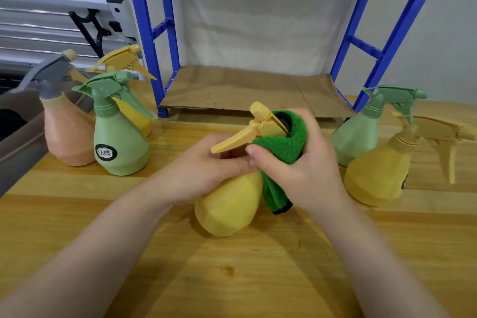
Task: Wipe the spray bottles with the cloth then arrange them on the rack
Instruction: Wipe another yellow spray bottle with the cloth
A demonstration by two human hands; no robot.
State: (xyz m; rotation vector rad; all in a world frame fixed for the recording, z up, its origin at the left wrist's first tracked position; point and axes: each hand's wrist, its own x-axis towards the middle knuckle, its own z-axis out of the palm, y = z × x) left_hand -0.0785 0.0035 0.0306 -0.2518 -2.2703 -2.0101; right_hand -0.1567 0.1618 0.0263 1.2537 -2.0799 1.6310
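A yellow spray bottle [228,208] is held tilted above the wooden table [77,214], its trigger head pointing left. My left hand [206,168] grips the bottle's neck. My right hand [304,160] holds a green cloth [284,144] wrapped round the back of the spray head. The blue rack [148,33] stands at the back, its bottom shelf lined with brown cardboard [245,90] and bare.
On the left stand a pink bottle with a grey head [65,134], a green bottle [118,142] and a yellow bottle [134,113] behind it. On the right stand a green bottle [358,134] and a yellow bottle [379,175]. A dark tray edge [18,142] borders the table's left.
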